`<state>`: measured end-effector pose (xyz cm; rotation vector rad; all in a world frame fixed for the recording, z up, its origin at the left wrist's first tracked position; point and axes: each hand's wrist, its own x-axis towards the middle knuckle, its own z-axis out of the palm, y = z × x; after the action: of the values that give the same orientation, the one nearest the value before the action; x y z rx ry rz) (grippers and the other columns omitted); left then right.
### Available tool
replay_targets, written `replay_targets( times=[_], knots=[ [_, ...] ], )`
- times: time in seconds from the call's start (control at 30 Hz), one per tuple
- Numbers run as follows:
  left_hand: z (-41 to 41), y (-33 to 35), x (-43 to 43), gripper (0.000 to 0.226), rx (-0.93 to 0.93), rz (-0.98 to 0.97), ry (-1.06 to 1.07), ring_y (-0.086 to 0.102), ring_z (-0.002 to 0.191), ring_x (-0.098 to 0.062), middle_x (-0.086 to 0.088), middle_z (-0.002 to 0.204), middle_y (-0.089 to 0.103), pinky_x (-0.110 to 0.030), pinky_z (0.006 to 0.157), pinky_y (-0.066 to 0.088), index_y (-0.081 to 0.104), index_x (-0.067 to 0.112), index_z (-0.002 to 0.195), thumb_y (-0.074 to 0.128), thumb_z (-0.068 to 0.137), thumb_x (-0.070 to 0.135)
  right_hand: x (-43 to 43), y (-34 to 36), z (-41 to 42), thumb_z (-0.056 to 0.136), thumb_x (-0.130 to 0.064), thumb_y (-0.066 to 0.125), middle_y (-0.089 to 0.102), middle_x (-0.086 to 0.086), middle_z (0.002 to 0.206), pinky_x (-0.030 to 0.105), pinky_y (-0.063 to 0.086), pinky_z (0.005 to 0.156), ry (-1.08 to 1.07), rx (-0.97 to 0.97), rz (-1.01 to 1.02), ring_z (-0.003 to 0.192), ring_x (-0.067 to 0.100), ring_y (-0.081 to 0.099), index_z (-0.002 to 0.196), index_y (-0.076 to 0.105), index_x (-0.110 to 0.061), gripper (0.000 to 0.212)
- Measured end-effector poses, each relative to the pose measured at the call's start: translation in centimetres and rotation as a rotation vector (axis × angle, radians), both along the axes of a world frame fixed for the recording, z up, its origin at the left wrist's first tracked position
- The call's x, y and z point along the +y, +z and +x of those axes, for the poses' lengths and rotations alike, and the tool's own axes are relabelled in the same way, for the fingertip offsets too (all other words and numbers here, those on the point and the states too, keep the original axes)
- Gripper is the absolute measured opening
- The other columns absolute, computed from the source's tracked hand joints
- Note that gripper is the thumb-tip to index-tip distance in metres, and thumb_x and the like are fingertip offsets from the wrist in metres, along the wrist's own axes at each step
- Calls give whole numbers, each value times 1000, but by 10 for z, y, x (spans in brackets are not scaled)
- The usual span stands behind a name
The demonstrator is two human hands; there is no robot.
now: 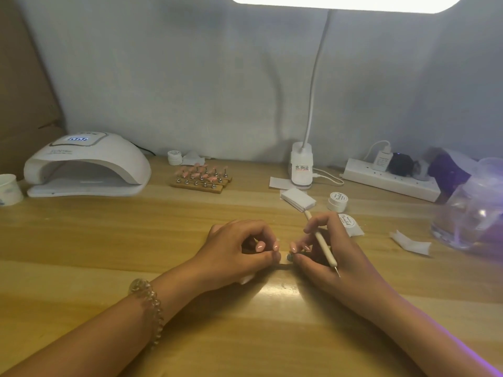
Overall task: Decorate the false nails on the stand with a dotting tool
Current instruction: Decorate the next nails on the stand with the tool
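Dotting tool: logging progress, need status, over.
Right hand grips dotting tool. Left hand curled at small silver piece, grip unclear. Nail stand far back, untouched.

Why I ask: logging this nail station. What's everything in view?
nail lamp: 1, white, back left
paper cup: 1, white, left edge
nail stand: 1, wooden, pink false nails, back centre
gel pots: 3, white, one back, two right
desk lamp: 1, white, back right
power strip: 1, white, back right
wipes: several, white, right
jar: 1, clear, right edge
dotting tool: 1, cream, right hand's grip
left hand: 1, curled, centre
right hand: 1, centre
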<state>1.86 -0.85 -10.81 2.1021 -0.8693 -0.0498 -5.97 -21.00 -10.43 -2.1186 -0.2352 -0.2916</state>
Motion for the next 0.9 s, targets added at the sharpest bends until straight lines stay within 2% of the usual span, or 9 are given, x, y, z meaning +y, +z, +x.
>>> replay_targets(
  times=[0.13,0.27,0.43,0.6,0.7,0.77,0.9],
  knots=[
    [-1,0,0,13,-2,3,1,52,70,4,30,69,55,-35,81,33,67,31,83,77,82,39,1,1,0,87,-8,72,65,-3,86,30,53,72,-2,-5,-12,71,9,63,105,43,-19,36],
    [0,0,-1,13,1,4,-4,52,68,4,27,68,54,-35,80,32,66,32,82,77,82,39,1,0,0,87,-10,73,64,-1,84,23,50,68,-20,-11,-22,70,8,61,106,43,-19,37],
    [0,0,2,21,-12,60,-20,54,76,1,26,77,57,-33,77,32,64,34,89,78,79,45,-5,2,-1,88,-8,69,65,-8,90,32,56,76,-38,21,7,74,11,66,108,41,-22,37],
    [1,2,3,17,-35,72,-29,61,98,-10,10,98,69,-43,95,43,65,40,90,74,78,47,-4,2,-1,89,-7,68,64,-13,90,38,54,79,-48,8,-20,78,12,65,106,41,-24,36],
    [1,1,3,16,-57,47,-17,61,97,-12,8,97,69,-45,90,46,68,35,91,78,80,40,-3,2,-2,88,-8,69,64,-14,91,36,54,81,-65,-5,-44,83,12,66,106,42,-24,37],
    [1,1,4,17,-70,34,9,60,94,-13,10,93,67,-45,87,47,70,32,94,80,80,34,-4,2,-3,87,-6,68,65,-9,89,35,55,82,-97,-19,-43,86,10,66,106,42,-25,37],
    [2,1,4,21,-72,35,30,57,96,-12,15,88,60,-45,92,45,72,31,100,80,81,32,-7,0,-4,88,-3,65,64,-5,88,25,53,75,-137,-49,-76,83,6,65,105,42,-26,37]
  ],
)
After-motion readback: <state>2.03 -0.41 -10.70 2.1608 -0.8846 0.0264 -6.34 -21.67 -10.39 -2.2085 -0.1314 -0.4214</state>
